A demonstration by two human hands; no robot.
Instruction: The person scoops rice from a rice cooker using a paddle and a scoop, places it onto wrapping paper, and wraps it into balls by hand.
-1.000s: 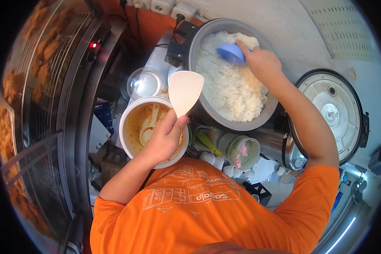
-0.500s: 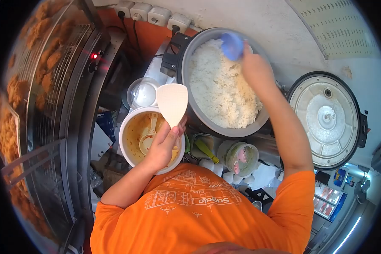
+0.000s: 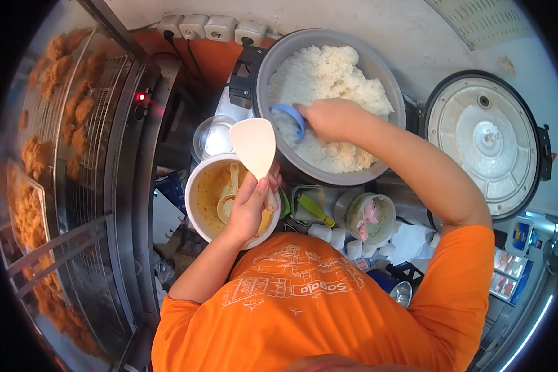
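Observation:
My left hand (image 3: 252, 201) is closed around the handle of a white rice paddle (image 3: 254, 144), its flat blade pointing up and away from me. Below that hand stands a white tub (image 3: 195, 208) with orange-brown residue inside and a pale ladle (image 3: 227, 208) resting in it. My right hand (image 3: 330, 118) reaches into a large rice cooker pot (image 3: 263, 87) and grips a blue scoop (image 3: 296, 118). The scoop is down at the left side of the white rice (image 3: 328, 68), partly sunk in it. Rice is heaped higher at the far right side.
The cooker's round lid (image 3: 471, 167) stands open at the right. A glass cabinet of fried food (image 3: 34, 155) lines the left. Clear plastic bowls (image 3: 216, 137), a container with a pink utensil (image 3: 372, 217) and a green-handled tool (image 3: 316, 211) sit close by. Power sockets (image 3: 220, 28) line the wall.
My right hand has brought the blue scoop from the far side of the pot down to the near left of the rice. The rice surface is now more broken up. My left hand still holds the paddle.

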